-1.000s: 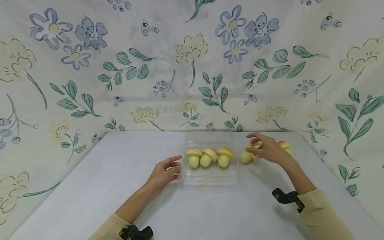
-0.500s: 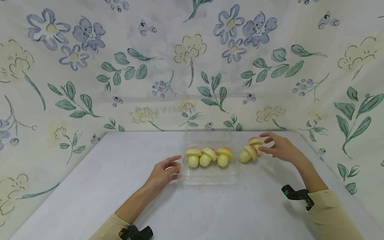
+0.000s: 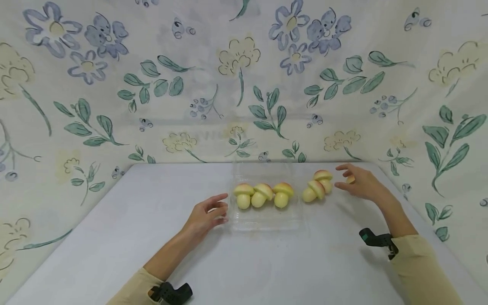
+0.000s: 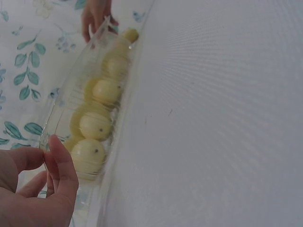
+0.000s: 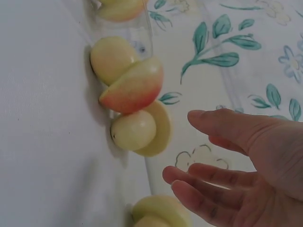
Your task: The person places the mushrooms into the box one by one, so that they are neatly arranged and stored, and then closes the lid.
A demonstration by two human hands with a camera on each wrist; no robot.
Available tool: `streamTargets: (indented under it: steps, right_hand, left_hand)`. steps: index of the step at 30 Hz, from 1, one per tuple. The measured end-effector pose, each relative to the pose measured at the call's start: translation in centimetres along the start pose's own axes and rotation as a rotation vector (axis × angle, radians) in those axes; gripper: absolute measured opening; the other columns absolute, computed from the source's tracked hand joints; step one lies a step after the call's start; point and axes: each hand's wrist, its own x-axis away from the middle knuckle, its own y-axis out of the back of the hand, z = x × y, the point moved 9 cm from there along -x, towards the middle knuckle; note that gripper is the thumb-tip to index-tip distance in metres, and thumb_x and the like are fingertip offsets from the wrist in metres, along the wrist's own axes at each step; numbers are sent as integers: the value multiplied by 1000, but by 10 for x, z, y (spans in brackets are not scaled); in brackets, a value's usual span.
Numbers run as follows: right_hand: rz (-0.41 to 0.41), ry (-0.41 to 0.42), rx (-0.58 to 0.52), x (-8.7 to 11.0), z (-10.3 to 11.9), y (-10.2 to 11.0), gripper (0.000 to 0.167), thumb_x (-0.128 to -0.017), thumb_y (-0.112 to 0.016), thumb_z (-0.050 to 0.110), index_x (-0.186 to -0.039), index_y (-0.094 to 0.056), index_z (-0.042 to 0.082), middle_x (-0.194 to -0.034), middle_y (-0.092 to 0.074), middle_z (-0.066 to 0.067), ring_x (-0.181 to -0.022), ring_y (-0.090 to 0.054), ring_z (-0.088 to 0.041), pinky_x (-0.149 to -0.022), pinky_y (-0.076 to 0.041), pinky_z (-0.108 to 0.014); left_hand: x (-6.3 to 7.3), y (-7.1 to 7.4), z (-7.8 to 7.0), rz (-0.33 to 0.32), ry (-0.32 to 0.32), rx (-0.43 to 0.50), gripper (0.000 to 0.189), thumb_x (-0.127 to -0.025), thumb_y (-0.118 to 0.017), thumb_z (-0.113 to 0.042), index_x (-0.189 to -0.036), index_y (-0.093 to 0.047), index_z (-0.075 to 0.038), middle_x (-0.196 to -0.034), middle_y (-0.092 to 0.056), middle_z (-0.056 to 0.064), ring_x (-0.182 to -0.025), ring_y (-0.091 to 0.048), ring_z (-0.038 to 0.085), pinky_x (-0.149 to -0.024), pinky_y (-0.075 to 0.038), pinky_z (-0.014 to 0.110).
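Note:
In the head view, my left hand (image 3: 206, 216) is at the left wall of a clear plastic box (image 3: 267, 223), its relaxed fingertips right at the rim. Three yellow mushroom-shaped pieces (image 3: 262, 195) with reddish caps sit in a row inside. Just right of the box, two more mushroom-shaped pieces (image 3: 314, 191) lie close together on the table. My right hand (image 3: 360, 183) hovers beyond them, thumb and fingers apart with nothing between them. Another mushroom-shaped piece (image 5: 161, 210) shows below that hand in the right wrist view; from the head it is mostly hidden behind the fingers.
The white table (image 3: 286, 267) runs back to a flower-patterned cloth (image 3: 213, 84) hung behind it. A clear flap (image 3: 263, 169) of the box lies toward the table's back edge. Each wrist carries a black camera mount (image 3: 375, 239).
My right hand has moved right, from over the two loose pieces to the farther one. The left hand has stayed beside the box. The head view has shifted slightly.

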Motion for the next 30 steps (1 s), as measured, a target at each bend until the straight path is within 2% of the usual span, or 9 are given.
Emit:
streamTargets:
  steps: [3,7,17,24,30]
  right_hand:
    - [-19,-5,38,-1,-3,4,56,-93,-66,32,-138,-47,5,-129,-56,-32,-103,-65,-40,-85,-53,-52]
    - [-37,-20,26,0,-8,9,54,-93,-66,29,-139,-48,5,-130,-54,-32,-108,-62,-43,-89,-52,-55]
    - [-91,-23,52,4,-19,13,50,-94,-65,22,-136,-50,1,-131,-48,-34,-107,-58,-49,-89,-53,-58]
    - [-68,-36,83,3,-29,8,49,-95,-62,24,-137,-51,3,-135,-43,-37,-121,-42,-58,-97,-38,-71]
    - [-38,-34,83,3,-34,-1,49,-94,-63,22,-138,-51,5,-137,-40,-38,-123,-42,-58,-97,-38,-72]
  left_hand:
    - [-1,1,-1,2,0,4,51,-93,-60,0,-143,-47,-2,-105,-51,2,-87,-56,11,-74,-58,21]
    - [-1,1,-2,8,1,0,52,-94,-60,-1,-144,-46,-2,-105,-51,2,-88,-55,11,-74,-58,21]
    - [-1,0,-1,16,-2,-23,51,-95,-60,-3,-144,-45,-2,-105,-50,2,-89,-54,12,-75,-58,20]
    - [0,0,-2,6,7,-23,51,-95,-60,-2,-144,-46,-2,-105,-51,2,-89,-54,12,-74,-58,20]
    - [1,0,-1,-1,8,-24,51,-94,-60,-2,-143,-47,-2,-106,-51,3,-90,-55,13,-74,-58,20]
